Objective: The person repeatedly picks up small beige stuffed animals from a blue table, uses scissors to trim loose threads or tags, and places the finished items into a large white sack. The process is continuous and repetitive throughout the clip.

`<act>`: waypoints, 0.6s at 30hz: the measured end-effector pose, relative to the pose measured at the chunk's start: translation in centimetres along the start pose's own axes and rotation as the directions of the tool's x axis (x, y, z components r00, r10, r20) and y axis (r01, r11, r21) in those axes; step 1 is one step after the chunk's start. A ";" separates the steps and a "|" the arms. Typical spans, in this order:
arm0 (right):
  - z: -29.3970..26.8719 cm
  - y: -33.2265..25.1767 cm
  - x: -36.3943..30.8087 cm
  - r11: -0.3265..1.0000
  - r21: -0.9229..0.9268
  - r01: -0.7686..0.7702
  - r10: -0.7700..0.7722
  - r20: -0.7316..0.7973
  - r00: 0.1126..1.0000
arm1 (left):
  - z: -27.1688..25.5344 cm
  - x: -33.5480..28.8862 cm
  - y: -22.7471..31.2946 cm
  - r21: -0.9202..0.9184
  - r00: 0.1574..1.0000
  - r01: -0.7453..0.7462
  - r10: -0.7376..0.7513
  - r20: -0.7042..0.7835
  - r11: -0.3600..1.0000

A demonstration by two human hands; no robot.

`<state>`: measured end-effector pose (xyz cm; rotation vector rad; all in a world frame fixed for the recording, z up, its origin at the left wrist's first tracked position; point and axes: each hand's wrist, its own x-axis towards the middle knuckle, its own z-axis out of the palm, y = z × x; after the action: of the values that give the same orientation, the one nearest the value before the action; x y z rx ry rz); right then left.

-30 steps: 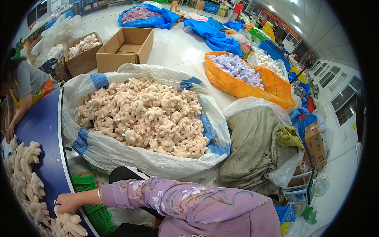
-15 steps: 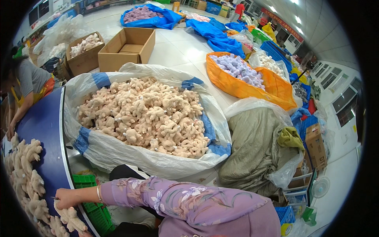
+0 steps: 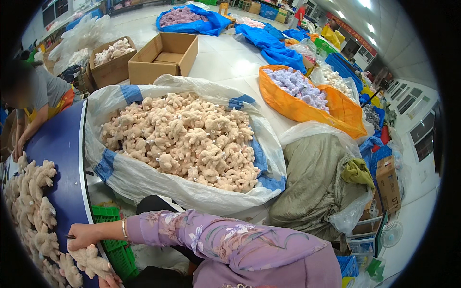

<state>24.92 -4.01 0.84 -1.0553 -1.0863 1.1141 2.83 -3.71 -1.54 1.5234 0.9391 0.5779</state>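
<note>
My right hand (image 3: 83,236) reaches across to the blue table at the left. It is closed around a slim dark tool whose tip sticks out past the fingers; its kind is too small to make out. Just below that hand lies a cream plush toy (image 3: 91,261), close against its fingers. At the toy's lower end my left hand (image 3: 110,280) shows only in part at the picture's edge, its fingers closed on the toy. More cream plush toys (image 3: 36,192) are heaped along the table beside my hands.
The blue table (image 3: 67,144) has a pale edge. Next to it are a large white sack (image 3: 225,204) of cream toys and green crates (image 3: 117,254). Open cartons (image 3: 158,72), an orange sheet (image 3: 338,113) with lilac toys and a grey-green bundle (image 3: 307,177) stand around. A co-worker (image 3: 45,91) leans at the far left.
The whole view has shifted slightly, moving the scene to the right. The toy in my hands appears a little higher and farther right, and more of my left hand shows.
</note>
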 end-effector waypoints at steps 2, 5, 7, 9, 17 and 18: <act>0.4 0.1 0.0 0.994 0.084 0.069 -0.070 0.011 0.997 | -0.1 0.0 0.0 -0.027 1.000 0.012 -0.012 0.002 1.000; 1.5 0.5 0.0 0.979 0.126 0.159 -0.162 0.020 0.987 | -0.8 0.1 -0.5 -0.064 0.999 0.030 -0.028 0.023 0.997; 2.4 1.1 0.2 0.974 0.036 0.224 -0.226 0.037 0.973 | -1.7 0.3 -0.9 -0.091 0.999 0.035 -0.031 0.039 0.995; 3.1 1.9 0.4 0.968 -0.125 0.216 -0.208 0.077 0.975 | -2.4 0.3 -1.3 -0.117 0.998 0.037 -0.030 0.057 0.992; 3.5 1.1 0.1 0.923 -0.345 0.170 -0.210 -0.080 0.974 | 1.1 -1.1 2.7 -0.086 0.988 0.097 -0.106 -0.113 0.992; 3.5 1.0 0.2 0.918 -0.348 0.189 -0.236 -0.098 0.967 | 1.5 -1.3 3.0 -0.081 0.989 0.081 -0.090 -0.119 0.993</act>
<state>21.36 -3.42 0.44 -1.2265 -1.2747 0.6831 3.99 -5.52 1.25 1.3853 1.0597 0.6443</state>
